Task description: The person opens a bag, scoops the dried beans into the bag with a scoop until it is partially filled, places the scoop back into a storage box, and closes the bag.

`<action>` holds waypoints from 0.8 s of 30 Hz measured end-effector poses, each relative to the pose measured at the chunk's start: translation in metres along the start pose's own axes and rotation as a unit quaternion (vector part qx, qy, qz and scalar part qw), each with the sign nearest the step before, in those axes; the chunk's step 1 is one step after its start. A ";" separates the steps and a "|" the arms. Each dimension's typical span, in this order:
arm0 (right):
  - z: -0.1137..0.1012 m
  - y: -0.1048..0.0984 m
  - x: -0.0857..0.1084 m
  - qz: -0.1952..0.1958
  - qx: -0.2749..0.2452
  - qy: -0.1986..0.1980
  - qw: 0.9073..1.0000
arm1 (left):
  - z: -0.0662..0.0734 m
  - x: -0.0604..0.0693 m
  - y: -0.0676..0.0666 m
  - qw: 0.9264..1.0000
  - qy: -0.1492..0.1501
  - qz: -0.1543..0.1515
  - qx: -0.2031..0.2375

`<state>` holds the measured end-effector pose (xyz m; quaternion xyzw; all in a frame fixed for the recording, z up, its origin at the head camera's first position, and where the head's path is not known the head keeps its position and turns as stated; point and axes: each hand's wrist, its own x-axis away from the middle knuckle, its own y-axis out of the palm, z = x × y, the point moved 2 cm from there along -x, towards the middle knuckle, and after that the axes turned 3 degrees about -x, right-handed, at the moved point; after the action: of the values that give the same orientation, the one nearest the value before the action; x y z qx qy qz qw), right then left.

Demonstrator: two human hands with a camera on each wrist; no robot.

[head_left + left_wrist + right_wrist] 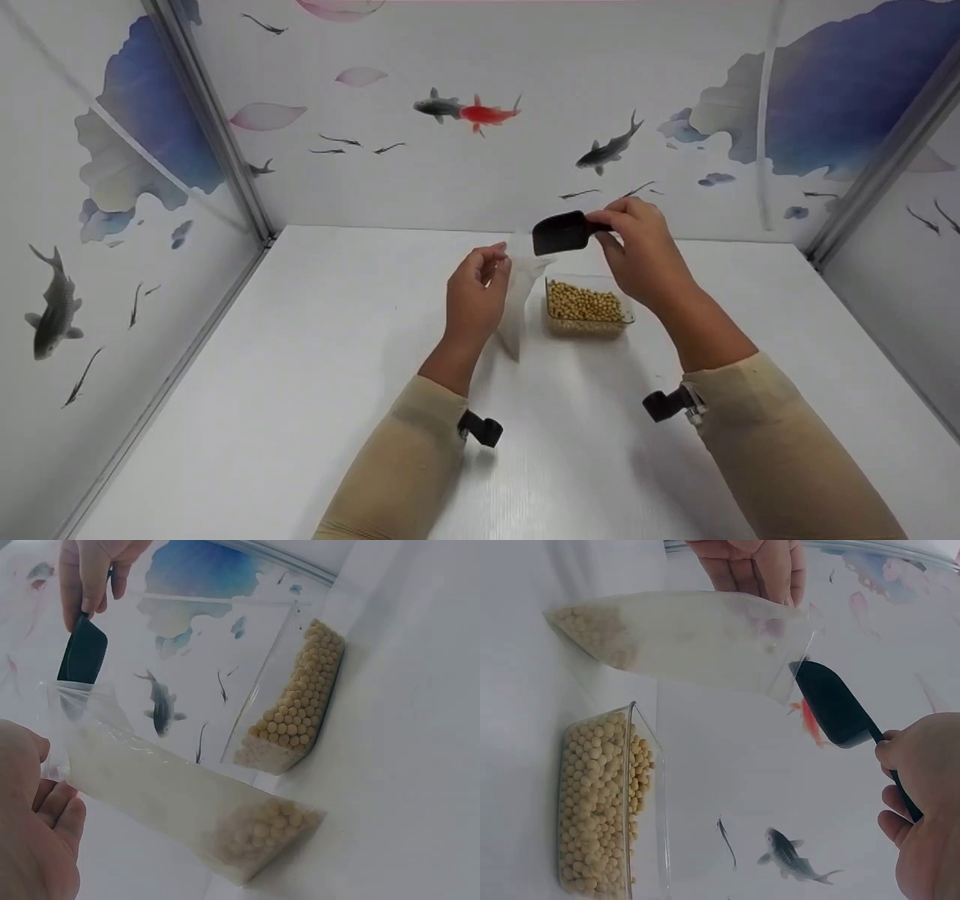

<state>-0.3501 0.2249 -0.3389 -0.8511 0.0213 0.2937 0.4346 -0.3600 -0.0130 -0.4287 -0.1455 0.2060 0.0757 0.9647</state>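
Note:
My left hand (476,292) pinches the top edge of a translucent plastic bag (150,772), which hangs with its bottom at the table. Soybeans (266,829) fill the bag's lower end. My right hand (637,247) grips the handle of a black scoop (561,232). In the right wrist view the scoop's tip is at the bag's open mouth; its inside is partly hidden there, and in the head view no beans show in it. A clear rectangular container (630,765) of soybeans (581,301) stands on the table to the right of the bag.
The white table (300,420) is enclosed by pale panels (480,180) printed with fish, petals and blue leaves at the back and sides. Black camera mounts (480,429) are fixed at both wrists. The glass container stands close to the bag, below the right hand.

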 end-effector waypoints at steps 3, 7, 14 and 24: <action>0.003 -0.001 0.003 0.005 -0.015 0.001 1.000 | -0.001 0.000 0.000 1.000 0.004 -0.003 0.002; 0.012 -0.001 0.007 0.004 -0.043 0.027 0.999 | 0.000 0.001 0.000 1.000 -0.002 -0.003 -0.003; 0.043 -0.001 0.021 -0.011 -0.095 0.102 0.990 | 0.001 0.001 0.001 1.000 -0.007 -0.001 -0.005; 0.094 0.005 0.046 -0.058 -0.068 0.180 0.980 | 0.001 0.000 0.002 1.000 -0.012 0.001 -0.005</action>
<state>-0.3590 0.3028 -0.4086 -0.9173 0.0300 0.1106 0.3813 -0.3598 -0.0104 -0.4289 -0.1493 0.1937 0.0798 0.9663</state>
